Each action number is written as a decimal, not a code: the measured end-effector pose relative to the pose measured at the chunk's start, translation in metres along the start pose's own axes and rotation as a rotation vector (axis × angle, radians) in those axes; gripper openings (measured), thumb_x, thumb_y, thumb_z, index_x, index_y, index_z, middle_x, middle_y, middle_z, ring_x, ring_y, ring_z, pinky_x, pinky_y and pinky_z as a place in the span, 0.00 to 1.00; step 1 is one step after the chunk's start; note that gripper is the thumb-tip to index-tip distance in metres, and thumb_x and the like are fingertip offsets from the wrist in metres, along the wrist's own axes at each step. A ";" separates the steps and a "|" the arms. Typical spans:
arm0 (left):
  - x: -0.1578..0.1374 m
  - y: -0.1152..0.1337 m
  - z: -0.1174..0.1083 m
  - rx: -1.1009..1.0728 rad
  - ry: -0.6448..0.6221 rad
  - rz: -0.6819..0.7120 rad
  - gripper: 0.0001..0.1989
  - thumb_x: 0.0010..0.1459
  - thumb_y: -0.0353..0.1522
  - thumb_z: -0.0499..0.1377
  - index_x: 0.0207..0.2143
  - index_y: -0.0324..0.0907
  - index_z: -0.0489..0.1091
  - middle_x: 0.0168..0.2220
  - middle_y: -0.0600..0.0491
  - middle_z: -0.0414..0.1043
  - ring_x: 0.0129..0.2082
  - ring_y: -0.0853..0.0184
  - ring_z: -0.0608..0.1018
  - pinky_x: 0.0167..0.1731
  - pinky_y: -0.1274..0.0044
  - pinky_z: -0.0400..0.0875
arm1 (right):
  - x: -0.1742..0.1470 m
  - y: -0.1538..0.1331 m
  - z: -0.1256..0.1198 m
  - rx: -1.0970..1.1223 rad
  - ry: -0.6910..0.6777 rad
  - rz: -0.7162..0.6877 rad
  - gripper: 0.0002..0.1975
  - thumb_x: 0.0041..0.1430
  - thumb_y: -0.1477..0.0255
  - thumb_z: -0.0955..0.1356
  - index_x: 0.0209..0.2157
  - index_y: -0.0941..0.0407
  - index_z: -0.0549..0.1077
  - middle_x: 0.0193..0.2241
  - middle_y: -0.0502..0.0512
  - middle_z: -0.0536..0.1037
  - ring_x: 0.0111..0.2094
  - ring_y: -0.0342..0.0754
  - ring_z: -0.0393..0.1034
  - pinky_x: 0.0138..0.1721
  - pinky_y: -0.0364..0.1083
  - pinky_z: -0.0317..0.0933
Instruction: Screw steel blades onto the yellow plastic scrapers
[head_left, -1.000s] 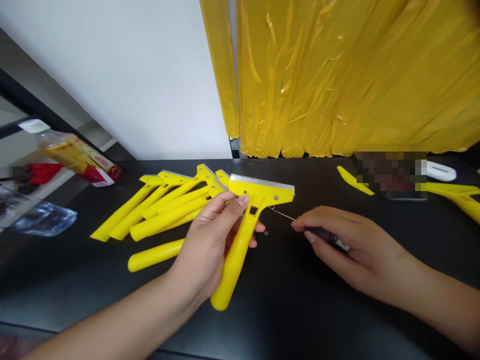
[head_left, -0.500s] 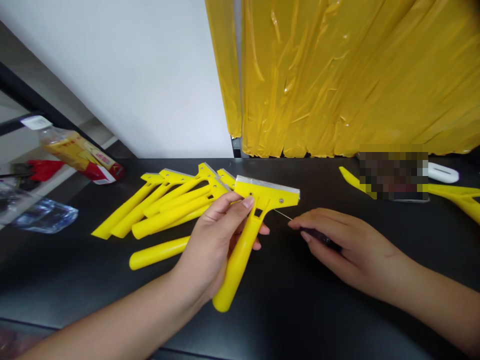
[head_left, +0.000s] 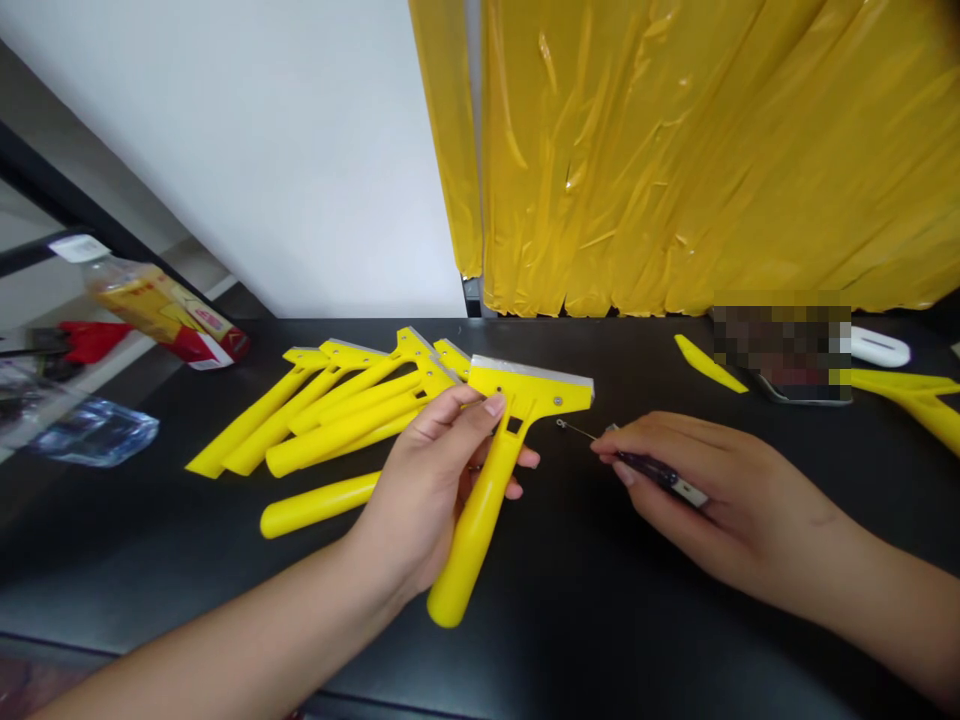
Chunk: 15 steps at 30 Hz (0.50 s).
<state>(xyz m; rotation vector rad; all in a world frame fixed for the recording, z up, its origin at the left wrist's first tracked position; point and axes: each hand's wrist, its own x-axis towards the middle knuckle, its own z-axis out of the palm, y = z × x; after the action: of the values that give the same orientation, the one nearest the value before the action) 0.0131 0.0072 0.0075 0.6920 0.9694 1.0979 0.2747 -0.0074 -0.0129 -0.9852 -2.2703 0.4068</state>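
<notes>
My left hand (head_left: 424, 480) is closed round the neck of a yellow scraper (head_left: 480, 530), its handle slanting down toward me and its metal-edged head on top. A screw (head_left: 557, 401) sits in the right part of the head; a dark hole shows near my thumb. Between the fingertips of my right hand (head_left: 712, 490) is a thin screwdriver (head_left: 651, 470) with a dark handle. At its tip is a small shiny piece (head_left: 561, 424) that looks like a screw, just right of the scraper's neck and apart from it.
Several yellow scrapers (head_left: 337, 440) lie in an overlapping pile on the black table (head_left: 585, 620), left of my hands. A drink bottle (head_left: 165, 310) leans at the left. On the right lie a blurred-out phone-like object (head_left: 810, 393), a white rounded object (head_left: 879, 347) and more yellow handles (head_left: 919, 395).
My right hand has drawn slightly right, and the screwdriver's tip has come out from behind the scraper's head into view. The left hand and scraper have barely moved.
</notes>
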 end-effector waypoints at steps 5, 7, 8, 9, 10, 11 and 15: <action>0.000 0.001 0.001 0.005 0.003 -0.061 0.07 0.67 0.32 0.71 0.42 0.44 0.75 0.39 0.58 0.78 0.36 0.62 0.89 0.23 0.81 0.81 | 0.001 0.002 -0.002 0.019 -0.009 0.033 0.12 0.75 0.76 0.67 0.56 0.52 0.76 0.44 0.54 0.83 0.41 0.46 0.79 0.43 0.46 0.72; 0.000 0.001 0.001 0.013 -0.004 -0.064 0.07 0.68 0.33 0.70 0.43 0.44 0.75 0.39 0.57 0.78 0.37 0.62 0.89 0.23 0.81 0.81 | 0.002 0.002 -0.002 0.024 -0.008 0.045 0.12 0.75 0.75 0.67 0.55 0.52 0.76 0.44 0.54 0.83 0.41 0.46 0.79 0.42 0.45 0.72; 0.000 0.001 0.002 0.013 -0.007 -0.064 0.07 0.68 0.33 0.70 0.42 0.44 0.75 0.39 0.57 0.78 0.37 0.62 0.89 0.23 0.81 0.81 | 0.002 0.002 -0.002 0.027 -0.007 0.054 0.12 0.75 0.75 0.67 0.55 0.51 0.76 0.44 0.54 0.83 0.41 0.45 0.79 0.42 0.45 0.71; 0.000 0.001 0.002 0.012 -0.009 -0.064 0.07 0.68 0.33 0.70 0.42 0.44 0.75 0.39 0.57 0.78 0.37 0.62 0.89 0.23 0.81 0.81 | 0.002 0.002 -0.002 0.030 -0.008 0.065 0.12 0.75 0.75 0.67 0.55 0.51 0.77 0.44 0.53 0.83 0.41 0.45 0.79 0.42 0.45 0.71; 0.000 0.001 0.002 0.011 -0.010 -0.064 0.07 0.67 0.33 0.70 0.42 0.44 0.75 0.39 0.57 0.78 0.37 0.62 0.89 0.23 0.81 0.81 | 0.002 0.002 -0.002 0.034 -0.006 0.075 0.12 0.75 0.74 0.67 0.55 0.51 0.77 0.44 0.53 0.83 0.41 0.45 0.79 0.42 0.44 0.71; 0.000 0.001 0.002 0.010 -0.011 -0.064 0.07 0.67 0.33 0.71 0.42 0.44 0.75 0.38 0.57 0.78 0.37 0.62 0.89 0.23 0.81 0.81 | 0.002 0.002 -0.002 0.038 -0.002 0.084 0.11 0.76 0.74 0.67 0.55 0.50 0.77 0.45 0.53 0.83 0.42 0.44 0.80 0.43 0.44 0.71; -0.001 0.001 0.001 0.012 -0.019 -0.060 0.08 0.67 0.34 0.71 0.42 0.44 0.75 0.38 0.57 0.78 0.37 0.62 0.89 0.23 0.81 0.81 | 0.001 0.001 -0.002 0.037 0.013 0.098 0.10 0.76 0.73 0.67 0.54 0.50 0.77 0.45 0.51 0.83 0.42 0.43 0.79 0.44 0.44 0.70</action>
<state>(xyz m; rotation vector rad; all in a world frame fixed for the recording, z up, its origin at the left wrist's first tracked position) 0.0134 0.0069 0.0086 0.6782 0.9748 1.0321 0.2760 -0.0055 -0.0116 -1.0805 -2.2015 0.4812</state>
